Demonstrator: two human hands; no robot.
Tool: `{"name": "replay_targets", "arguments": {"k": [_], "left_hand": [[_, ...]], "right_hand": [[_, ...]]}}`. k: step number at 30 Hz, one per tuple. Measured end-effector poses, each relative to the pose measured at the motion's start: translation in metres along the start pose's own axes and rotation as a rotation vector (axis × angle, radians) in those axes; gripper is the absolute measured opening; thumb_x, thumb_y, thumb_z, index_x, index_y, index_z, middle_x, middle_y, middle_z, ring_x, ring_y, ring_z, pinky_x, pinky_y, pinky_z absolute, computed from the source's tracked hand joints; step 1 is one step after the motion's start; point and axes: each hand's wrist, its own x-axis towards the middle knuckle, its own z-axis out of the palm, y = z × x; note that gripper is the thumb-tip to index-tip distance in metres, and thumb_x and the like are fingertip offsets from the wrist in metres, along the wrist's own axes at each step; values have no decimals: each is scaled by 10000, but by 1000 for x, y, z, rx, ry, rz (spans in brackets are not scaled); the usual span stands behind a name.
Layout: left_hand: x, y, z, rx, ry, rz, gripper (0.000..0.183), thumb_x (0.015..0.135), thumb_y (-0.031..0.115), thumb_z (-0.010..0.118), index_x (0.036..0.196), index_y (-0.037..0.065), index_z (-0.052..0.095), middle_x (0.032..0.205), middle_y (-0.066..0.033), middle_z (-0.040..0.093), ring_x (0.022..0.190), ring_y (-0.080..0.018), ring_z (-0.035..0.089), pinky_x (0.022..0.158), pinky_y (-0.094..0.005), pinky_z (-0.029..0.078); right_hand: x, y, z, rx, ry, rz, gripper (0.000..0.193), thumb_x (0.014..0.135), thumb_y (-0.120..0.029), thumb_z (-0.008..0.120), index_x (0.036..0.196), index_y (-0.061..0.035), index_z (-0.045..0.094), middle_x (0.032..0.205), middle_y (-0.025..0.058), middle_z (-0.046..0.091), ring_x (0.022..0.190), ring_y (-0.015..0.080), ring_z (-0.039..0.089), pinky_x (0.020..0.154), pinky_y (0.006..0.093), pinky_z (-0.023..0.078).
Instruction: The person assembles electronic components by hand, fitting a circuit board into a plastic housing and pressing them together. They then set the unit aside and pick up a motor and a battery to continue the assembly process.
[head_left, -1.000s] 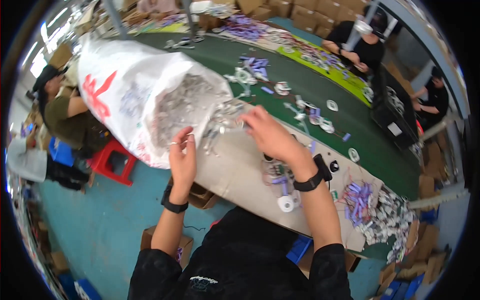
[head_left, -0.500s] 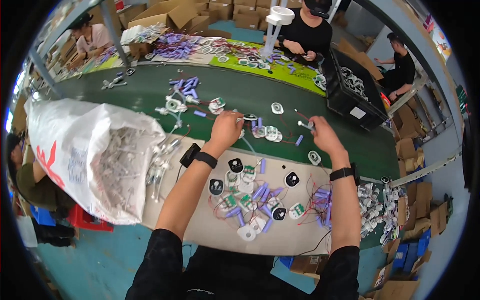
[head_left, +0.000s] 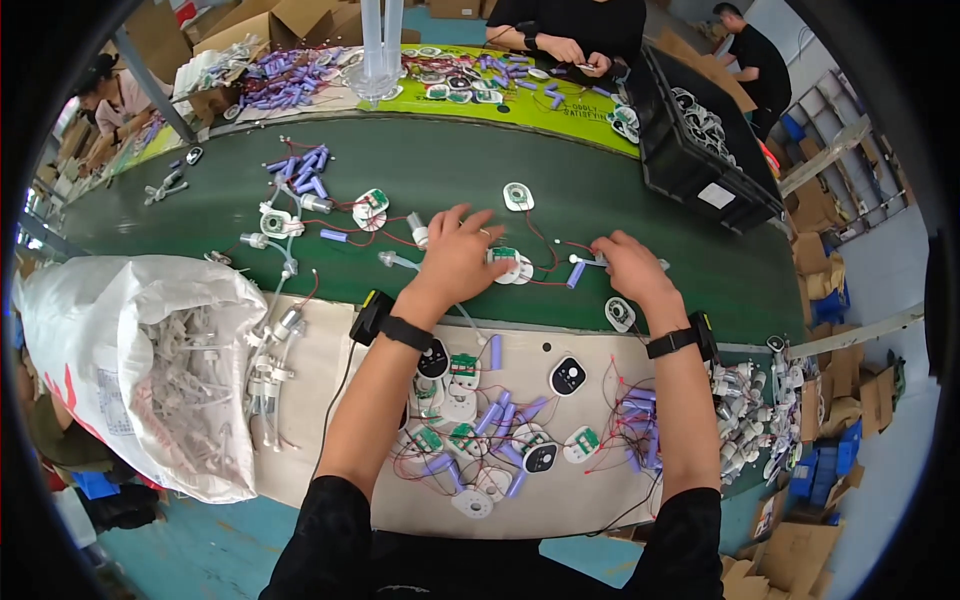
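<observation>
My left hand (head_left: 458, 258) hovers over the green belt (head_left: 440, 165), its fingers spread and nothing gripped. By its thumb lie white rounded covers with a green circuit board (head_left: 512, 264); a clear-and-white small motor (head_left: 418, 230) sits against its fingers. My right hand (head_left: 634, 268) is closed on a thin white tube-like part (head_left: 588, 260) with a rounded tip, partly hidden by the fingers. Just left of it rests a purple battery cell (head_left: 576, 275) on a red wire. Below that hand is a white oval cover (head_left: 620, 314).
A white sack (head_left: 185, 300) of clear plastic parts bulges at left. Covers, boards and purple cells pile on the beige mat (head_left: 400, 510) before me. A black crate (head_left: 700, 150) stands at far right, beside a person (head_left: 570, 40) working opposite. Motors heap (head_left: 745, 410) at right.
My left hand has gone from closed by a small cover to spread fingers. My right hand has moved slightly down, still holding the white part. The view has shifted.
</observation>
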Motion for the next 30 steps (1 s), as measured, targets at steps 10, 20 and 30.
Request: {"name": "replay_targets", "arguments": {"k": [10,20,30], "left_hand": [[2,21,-16,-199,-53,-211,420,747,248,870,1092,67,713,997,-72,725,949,-252,652,823,-427,484],[-27,13,-33,-1530,40,-814,312,1027,192,610,1215,-56,598,1118,-107,698,1002,-186,707,943,-299,595],[-32,2,-44,-1641,100,-735,313,1044,112,532,1307,-55,514,1180,-137,664,1035,-219,701,942,-339,600]], "right_hand": [[32,-25,27,255,126,-78,309,897,-132,677,1198,-63,663,1145,135,648,1102,323,629,973,379,502],[55,-20,36,578,213,66,121,885,-113,725,994,-60,729,935,56,688,850,178,682,732,329,532],[26,-54,-20,1074,356,145,154,918,-101,730,1051,-28,762,854,-9,710,713,53,580,652,210,468]]}}
